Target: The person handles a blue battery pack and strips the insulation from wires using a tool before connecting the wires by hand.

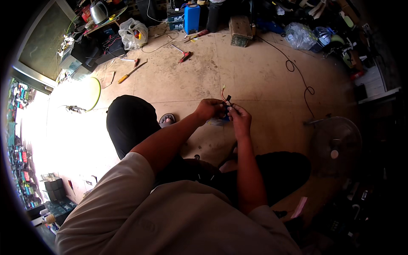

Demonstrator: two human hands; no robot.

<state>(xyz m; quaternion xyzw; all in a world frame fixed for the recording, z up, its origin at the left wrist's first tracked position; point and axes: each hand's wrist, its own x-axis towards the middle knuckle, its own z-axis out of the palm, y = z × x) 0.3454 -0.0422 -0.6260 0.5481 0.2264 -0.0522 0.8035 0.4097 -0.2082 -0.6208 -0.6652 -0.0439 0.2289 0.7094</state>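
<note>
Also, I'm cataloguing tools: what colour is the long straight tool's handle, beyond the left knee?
The tool's handle is yellow-orange, best seen in the head view.

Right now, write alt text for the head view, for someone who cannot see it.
A person's left hand and right hand meet over a stained floor, holding a small dark part with thin wires. Beyond lie red-handled tools and a yellow-handled tool; a fan stands at right.
</note>
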